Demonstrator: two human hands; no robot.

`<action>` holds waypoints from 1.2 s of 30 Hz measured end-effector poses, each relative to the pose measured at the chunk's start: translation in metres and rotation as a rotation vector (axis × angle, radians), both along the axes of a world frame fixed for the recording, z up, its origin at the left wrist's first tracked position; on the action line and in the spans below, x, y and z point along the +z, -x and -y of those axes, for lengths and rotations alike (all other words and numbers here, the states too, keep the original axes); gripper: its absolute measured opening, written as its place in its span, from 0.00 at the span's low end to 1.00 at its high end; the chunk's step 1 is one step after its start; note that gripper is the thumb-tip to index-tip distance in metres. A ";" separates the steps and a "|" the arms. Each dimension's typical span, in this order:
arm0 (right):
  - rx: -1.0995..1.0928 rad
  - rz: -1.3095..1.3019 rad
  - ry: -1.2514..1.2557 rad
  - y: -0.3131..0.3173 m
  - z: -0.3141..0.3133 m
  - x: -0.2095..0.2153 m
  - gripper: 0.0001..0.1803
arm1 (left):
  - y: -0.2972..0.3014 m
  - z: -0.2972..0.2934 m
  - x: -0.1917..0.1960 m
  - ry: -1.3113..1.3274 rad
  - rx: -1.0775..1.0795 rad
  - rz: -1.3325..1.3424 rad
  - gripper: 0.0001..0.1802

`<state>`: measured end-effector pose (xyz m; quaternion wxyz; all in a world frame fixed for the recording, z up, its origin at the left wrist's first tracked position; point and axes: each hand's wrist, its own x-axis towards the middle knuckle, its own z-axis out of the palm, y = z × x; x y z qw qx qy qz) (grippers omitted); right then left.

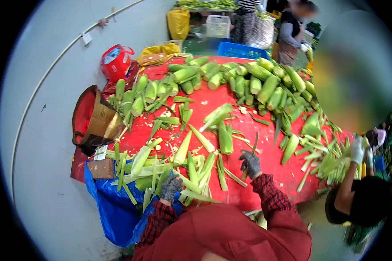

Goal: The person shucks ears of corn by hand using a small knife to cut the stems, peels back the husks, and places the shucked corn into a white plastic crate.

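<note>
My right hand (250,164), in a dark grey glove, is closed around a knife (255,142) whose blade points away from me over the red table (265,150). My left hand (170,188), gloved the same way, is at the table's near edge with its fingers curled against loose corn husks (150,170). Whatever lies under its palm is hidden. Those husks spill over a blue bag (106,213) at the near left. Between and beyond my hands lie a green ear of corn (225,138) and a partly peeled one (217,115).
Unpeeled corn (265,87) is heaped along the table's far side. A brown carton (96,117) and a red bucket (116,63) stand at the left. Someone in white gloves (358,150) works at the right by a husk pile (335,167). Behind are a blue crate (241,51) and other people.
</note>
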<state>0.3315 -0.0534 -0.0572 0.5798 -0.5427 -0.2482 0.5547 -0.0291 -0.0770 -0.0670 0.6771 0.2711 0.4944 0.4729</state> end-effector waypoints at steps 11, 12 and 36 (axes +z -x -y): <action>0.072 0.171 -0.028 0.015 -0.287 -0.012 0.16 | 0.024 0.019 -0.055 -0.044 0.111 -0.628 0.12; 0.041 0.174 -0.008 0.013 -0.313 -0.023 0.16 | 0.023 0.016 -0.054 0.004 0.115 -0.616 0.12; 0.300 0.358 0.385 -0.029 -0.485 -0.116 0.33 | -0.002 -0.012 -0.007 0.048 0.005 -1.036 0.17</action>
